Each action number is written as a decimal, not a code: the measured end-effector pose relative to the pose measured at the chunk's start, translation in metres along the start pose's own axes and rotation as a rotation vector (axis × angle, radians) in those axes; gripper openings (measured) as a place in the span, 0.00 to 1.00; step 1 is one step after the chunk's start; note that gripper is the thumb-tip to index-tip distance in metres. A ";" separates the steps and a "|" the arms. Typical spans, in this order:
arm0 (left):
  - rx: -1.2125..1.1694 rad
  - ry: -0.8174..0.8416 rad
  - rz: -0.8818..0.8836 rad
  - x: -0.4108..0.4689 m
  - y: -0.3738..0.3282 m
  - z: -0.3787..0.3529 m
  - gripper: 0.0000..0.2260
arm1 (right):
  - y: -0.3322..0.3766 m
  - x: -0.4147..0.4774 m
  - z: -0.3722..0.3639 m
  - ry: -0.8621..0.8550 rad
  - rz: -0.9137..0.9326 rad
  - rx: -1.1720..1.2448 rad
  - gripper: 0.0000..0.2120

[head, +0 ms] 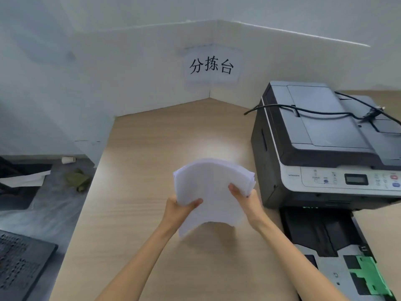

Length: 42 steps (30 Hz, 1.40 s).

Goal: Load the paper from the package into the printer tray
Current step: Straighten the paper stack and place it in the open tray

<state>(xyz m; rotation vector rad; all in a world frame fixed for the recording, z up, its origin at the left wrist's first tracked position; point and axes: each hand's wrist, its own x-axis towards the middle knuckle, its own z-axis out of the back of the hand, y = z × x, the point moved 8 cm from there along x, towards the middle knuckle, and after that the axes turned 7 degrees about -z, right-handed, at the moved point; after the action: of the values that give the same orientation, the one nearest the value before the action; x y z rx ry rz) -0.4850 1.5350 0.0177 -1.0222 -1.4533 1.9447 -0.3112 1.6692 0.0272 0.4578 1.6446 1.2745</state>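
A stack of white paper [211, 187] is held above the wooden desk [152, 159], bowed upward in an arch. My left hand [181, 208] grips its left edge and my right hand [246, 197] grips its right edge, thumbs on top. The grey and black printer [321, 144] stands to the right of the paper. Its paper tray [338, 253] is pulled out toward me at the lower right, with a green guide [371, 276] inside and no paper visible in it. No package is in view.
A black cable [314, 110] lies across the printer lid. White partition walls with a taped sign [211, 66] close the desk's far corner. Left of the desk, the floor holds a paper cup [68, 160], green scrap [78, 179] and a dark perforated object [19, 263].
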 end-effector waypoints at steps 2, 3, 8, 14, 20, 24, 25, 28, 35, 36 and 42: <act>-0.037 0.004 0.028 -0.004 0.020 0.000 0.14 | -0.025 0.004 0.003 -0.011 -0.042 -0.029 0.09; -0.050 0.024 0.018 -0.007 0.023 -0.002 0.13 | -0.031 0.004 0.003 -0.006 -0.041 -0.028 0.04; -0.048 0.006 -0.077 -0.009 0.020 -0.002 0.09 | -0.030 0.000 0.003 0.082 0.030 0.008 0.13; -0.101 0.089 -0.088 -0.015 0.024 -0.010 0.12 | -0.045 -0.007 0.002 0.170 0.017 -0.022 0.18; -0.071 0.003 -0.013 -0.018 0.047 -0.003 0.12 | -0.053 -0.007 0.000 0.180 -0.038 -0.025 0.22; -0.177 -0.109 0.036 -0.020 0.041 0.012 0.07 | -0.039 -0.014 0.010 0.243 -0.101 -0.127 0.19; -0.244 -0.147 0.038 -0.021 0.039 0.017 0.06 | -0.034 -0.016 0.015 0.268 -0.099 -0.143 0.16; -0.429 -0.201 -0.029 -0.024 0.023 0.030 0.18 | -0.025 -0.023 0.022 0.328 -0.073 -0.022 0.21; -0.773 -0.209 0.005 -0.051 0.003 -0.007 0.20 | -0.001 -0.044 -0.016 0.251 0.019 0.499 0.20; -0.765 -0.210 0.001 -0.057 -0.002 -0.010 0.19 | 0.005 -0.044 -0.016 0.183 0.040 0.496 0.13; -0.722 0.050 -0.135 -0.067 -0.042 0.038 0.19 | 0.024 -0.046 0.021 0.026 0.122 0.372 0.18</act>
<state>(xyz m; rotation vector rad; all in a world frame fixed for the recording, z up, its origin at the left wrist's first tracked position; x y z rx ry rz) -0.4778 1.4751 0.0814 -1.2031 -2.1953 1.2911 -0.2787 1.6543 0.0697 0.7799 1.9075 1.0631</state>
